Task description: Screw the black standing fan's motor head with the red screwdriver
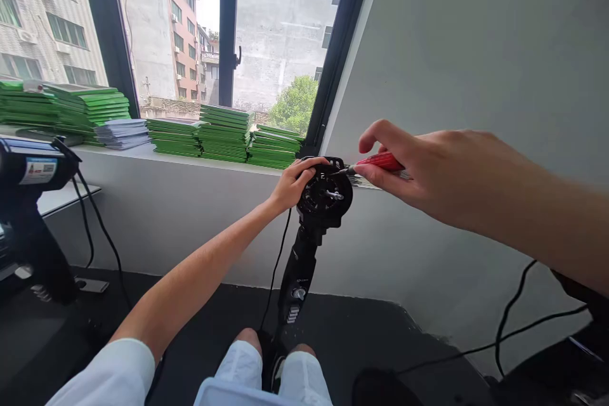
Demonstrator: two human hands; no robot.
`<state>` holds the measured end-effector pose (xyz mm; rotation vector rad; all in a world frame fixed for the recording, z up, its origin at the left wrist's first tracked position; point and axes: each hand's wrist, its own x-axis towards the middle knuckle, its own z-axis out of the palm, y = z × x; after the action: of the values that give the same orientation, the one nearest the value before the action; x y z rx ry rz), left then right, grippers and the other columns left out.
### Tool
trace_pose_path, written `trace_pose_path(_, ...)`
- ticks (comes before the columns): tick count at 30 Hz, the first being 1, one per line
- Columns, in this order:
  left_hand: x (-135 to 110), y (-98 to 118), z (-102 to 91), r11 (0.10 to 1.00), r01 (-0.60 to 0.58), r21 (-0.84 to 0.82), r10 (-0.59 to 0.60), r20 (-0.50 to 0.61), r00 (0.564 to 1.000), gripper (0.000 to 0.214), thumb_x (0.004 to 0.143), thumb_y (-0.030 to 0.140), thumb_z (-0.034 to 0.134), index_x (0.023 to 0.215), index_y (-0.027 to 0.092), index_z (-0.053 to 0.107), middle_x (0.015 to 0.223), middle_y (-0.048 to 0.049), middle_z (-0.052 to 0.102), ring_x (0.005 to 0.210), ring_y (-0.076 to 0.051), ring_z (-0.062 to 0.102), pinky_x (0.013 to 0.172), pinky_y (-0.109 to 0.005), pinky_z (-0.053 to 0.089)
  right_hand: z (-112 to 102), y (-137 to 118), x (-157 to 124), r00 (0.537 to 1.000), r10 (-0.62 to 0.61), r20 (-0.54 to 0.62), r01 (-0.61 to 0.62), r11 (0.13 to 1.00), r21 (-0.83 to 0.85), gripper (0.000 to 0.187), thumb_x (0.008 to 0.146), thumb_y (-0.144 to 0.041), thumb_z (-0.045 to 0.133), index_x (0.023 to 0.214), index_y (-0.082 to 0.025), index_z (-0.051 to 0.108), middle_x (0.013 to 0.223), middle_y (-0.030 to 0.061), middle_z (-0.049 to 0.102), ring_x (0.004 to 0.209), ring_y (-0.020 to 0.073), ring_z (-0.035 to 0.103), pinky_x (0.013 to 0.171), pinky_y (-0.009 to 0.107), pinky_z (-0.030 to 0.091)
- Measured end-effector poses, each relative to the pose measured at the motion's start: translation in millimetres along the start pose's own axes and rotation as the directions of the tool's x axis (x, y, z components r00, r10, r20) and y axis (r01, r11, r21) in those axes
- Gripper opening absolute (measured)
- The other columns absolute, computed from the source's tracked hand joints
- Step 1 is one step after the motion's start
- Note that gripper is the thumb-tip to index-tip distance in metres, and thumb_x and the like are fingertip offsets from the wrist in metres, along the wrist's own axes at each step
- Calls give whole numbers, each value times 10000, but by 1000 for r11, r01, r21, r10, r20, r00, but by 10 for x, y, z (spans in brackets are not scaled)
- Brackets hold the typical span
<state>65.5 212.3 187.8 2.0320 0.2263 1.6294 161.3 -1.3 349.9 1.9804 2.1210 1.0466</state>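
Note:
A black pedestal fan (297, 269) stands in front of me, a knob and several buttons low on its column. Its round motor head (324, 203) has no blades or grille on it, and a bare metal shaft sticks out of the middle. My left hand (292, 183) is wrapped over the upper left rim of the head. In my right hand (413, 165) is a screwdriver (383, 162) with a red handle, pinched between thumb and fingers. The screwdriver's shaft points left at the top of the motor head; whether its tip sits in a screw is too small to tell.
Stacks of green-edged booklets (223, 134) line the windowsill, with a white stack (122, 133) among them. Another black device (35, 165) with a label and hanging cables stands at the left. A black cable (447, 355) runs over the floor at right.

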Motion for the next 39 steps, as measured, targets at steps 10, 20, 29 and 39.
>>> trace_pose_path(10, 1, 69, 6, 1000, 14, 15, -14, -5, 1000, 386, 994, 282, 418, 1227, 219, 720, 1274, -36, 737, 1188, -234, 611, 1115, -379, 426, -46, -55, -49, 997, 32, 70, -31, 999, -15, 437, 937, -491, 376, 1251, -209, 492, 642, 32, 634, 538, 216, 540, 586, 325, 344)
trace_pose_path(20, -4, 74, 12, 1000, -10, -17, 9, -9, 1000, 377, 986, 289, 431, 1206, 213, 727, 1259, -43, 745, 1180, -232, 620, 1109, -380, 429, 33, -2, -96, 1000, -2, -10, 1, 999, -49, 496, 972, -524, 342, 1289, -190, 525, 690, 38, 665, 553, 210, 552, 559, 318, 330)
trace_pose_path(29, -41, 104, 5, 999, 2, -35, -3, -29, 1000, 373, 974, 263, 442, 1204, 218, 732, 1256, -37, 752, 1170, -236, 627, 1087, -382, 445, -12, -60, -71, 1000, -6, -28, 6, 1000, 2, 410, 988, -470, 407, 1223, -180, 577, 686, 37, 672, 529, 172, 524, 554, 288, 295)
trace_pose_path(39, -14, 59, 9, 999, -24, -39, 22, -33, 999, 362, 980, 265, 440, 1185, 217, 734, 1245, -42, 752, 1172, -238, 619, 1101, -397, 417, -1, -38, -105, 998, 34, -51, -42, 986, -159, 523, 1023, -525, 322, 1217, -144, 622, 573, 43, 583, 502, 194, 489, 550, 309, 281)
